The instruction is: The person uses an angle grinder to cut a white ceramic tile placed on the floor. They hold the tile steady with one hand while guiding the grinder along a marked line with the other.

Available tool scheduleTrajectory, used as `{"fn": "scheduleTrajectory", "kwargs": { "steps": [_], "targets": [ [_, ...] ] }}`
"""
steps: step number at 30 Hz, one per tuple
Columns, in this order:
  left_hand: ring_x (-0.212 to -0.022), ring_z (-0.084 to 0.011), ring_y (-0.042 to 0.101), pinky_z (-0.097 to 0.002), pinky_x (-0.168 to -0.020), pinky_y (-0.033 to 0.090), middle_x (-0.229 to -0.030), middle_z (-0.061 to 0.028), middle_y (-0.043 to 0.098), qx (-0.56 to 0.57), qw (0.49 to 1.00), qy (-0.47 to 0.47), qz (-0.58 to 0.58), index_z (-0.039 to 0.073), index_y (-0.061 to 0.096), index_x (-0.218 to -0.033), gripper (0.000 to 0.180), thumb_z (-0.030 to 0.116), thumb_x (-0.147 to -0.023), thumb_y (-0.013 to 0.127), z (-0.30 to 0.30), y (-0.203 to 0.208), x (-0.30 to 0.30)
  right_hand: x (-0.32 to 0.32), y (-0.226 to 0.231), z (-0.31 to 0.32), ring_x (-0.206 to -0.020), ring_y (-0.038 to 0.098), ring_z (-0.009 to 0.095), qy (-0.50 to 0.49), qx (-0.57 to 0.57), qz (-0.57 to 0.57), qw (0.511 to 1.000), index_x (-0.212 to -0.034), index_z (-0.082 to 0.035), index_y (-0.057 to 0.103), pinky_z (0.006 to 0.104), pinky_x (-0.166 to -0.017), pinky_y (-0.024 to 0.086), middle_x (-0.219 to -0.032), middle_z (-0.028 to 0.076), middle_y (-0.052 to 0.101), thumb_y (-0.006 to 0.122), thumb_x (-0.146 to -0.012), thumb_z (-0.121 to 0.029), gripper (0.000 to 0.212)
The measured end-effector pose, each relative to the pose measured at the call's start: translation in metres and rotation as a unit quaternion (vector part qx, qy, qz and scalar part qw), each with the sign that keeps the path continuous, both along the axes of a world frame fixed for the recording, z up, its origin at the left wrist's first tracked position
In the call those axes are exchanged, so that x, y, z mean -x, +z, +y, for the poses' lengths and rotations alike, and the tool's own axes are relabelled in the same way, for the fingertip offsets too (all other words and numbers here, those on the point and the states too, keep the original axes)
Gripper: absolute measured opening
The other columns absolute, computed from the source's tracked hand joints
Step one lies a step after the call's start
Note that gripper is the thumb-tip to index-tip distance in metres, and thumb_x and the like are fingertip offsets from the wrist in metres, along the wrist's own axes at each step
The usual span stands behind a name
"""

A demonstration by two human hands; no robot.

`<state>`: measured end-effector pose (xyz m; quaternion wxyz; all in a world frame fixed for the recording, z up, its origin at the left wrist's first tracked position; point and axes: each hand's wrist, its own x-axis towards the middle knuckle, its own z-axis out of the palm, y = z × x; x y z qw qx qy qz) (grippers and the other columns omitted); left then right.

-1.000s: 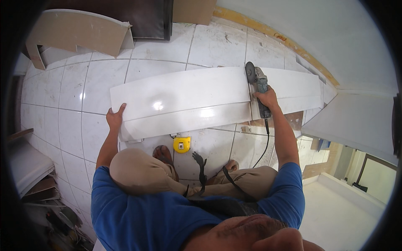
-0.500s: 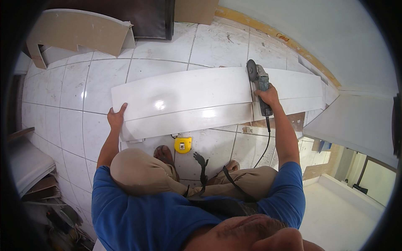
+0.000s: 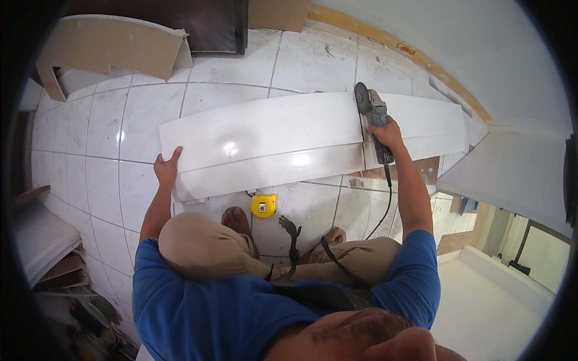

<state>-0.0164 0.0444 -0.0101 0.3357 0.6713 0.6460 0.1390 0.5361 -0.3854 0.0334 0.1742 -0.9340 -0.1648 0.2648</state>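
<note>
A long glossy white panel (image 3: 265,126) lies across the floor in front of me, with a dark cut line running across its right part. My right hand (image 3: 387,133) is wrapped round the body of an angle grinder (image 3: 379,120). Its dark disc stands at the far end of the cut line; whether it spins or bites into the panel I cannot tell. From the near end of the grinder a black cord trails toward my right leg. At the panel's left end my left hand (image 3: 167,166) grips the edge, thumb on top and fingers mostly hidden.
A yellow tape measure (image 3: 263,206) lies on the tiles near my feet, beside a black strap (image 3: 292,237). Cut brown-backed boards (image 3: 114,45) stand at the far left. A wall with a wooden strip (image 3: 397,42) bounds the far right, and scrap pieces (image 3: 66,277) pile up at the near left.
The grinder and my right hand have shifted very slightly away from me along the cut line. My left hand stays on the panel's end.
</note>
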Motion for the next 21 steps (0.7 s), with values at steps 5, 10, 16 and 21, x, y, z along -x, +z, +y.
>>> {"fn": "scheduleTrajectory", "kwargs": {
  "steps": [5, 10, 16, 21],
  "targets": [
    [-0.091, -0.0264, 0.072, -0.0358, -0.085, 0.056, -0.1, -0.0188, 0.075, -0.002, 1.0, 0.001, -0.009, -0.009, 0.069, -0.107, 0.071, 0.05, -0.073, 0.089, 0.001, -0.004, 0.004, 0.003, 0.004, 0.0, -0.102, 0.07, 0.037, 0.002, 0.003, 0.004, 1.0, -0.121, 0.007, 0.064, 0.0415, -0.092, 0.054, -0.11, 0.027, 0.071, 0.081, -0.064, -0.038, 0.075],
    [-0.091, -0.0265, 0.072, -0.0362, -0.085, 0.056, -0.101, -0.0187, 0.075, -0.013, 1.0, -0.009, -0.009, -0.009, 0.069, -0.107, 0.071, 0.05, -0.073, 0.089, -0.001, -0.002, -0.001, 0.0, 0.0, -0.004, -0.104, 0.07, 0.038, 0.006, -0.004, -0.013, 1.0, -0.12, 0.008, 0.063, 0.0417, -0.092, 0.054, -0.111, 0.028, 0.071, 0.08, -0.063, -0.039, 0.076],
    [-0.09, -0.0267, 0.072, -0.0363, -0.085, 0.056, -0.1, -0.0187, 0.075, -0.017, 1.0, -0.009, -0.012, -0.009, 0.069, -0.107, 0.07, 0.049, -0.073, 0.089, 0.002, -0.003, 0.005, 0.001, 0.003, 0.007, -0.105, 0.069, 0.039, -0.001, 0.008, 0.003, 1.0, -0.122, 0.008, 0.062, 0.0419, -0.092, 0.054, -0.112, 0.028, 0.07, 0.08, -0.063, -0.039, 0.078],
    [-0.09, -0.0262, 0.072, -0.0358, -0.085, 0.055, -0.101, -0.0183, 0.075, -0.007, 1.0, -0.003, -0.025, -0.009, 0.069, -0.107, 0.069, 0.048, -0.073, 0.089, 0.001, -0.004, 0.003, 0.0, 0.0, 0.004, -0.105, 0.069, 0.038, 0.007, -0.001, -0.006, 1.0, -0.122, 0.008, 0.062, 0.0419, -0.092, 0.054, -0.112, 0.028, 0.07, 0.08, -0.063, -0.039, 0.078]
  ]
}}
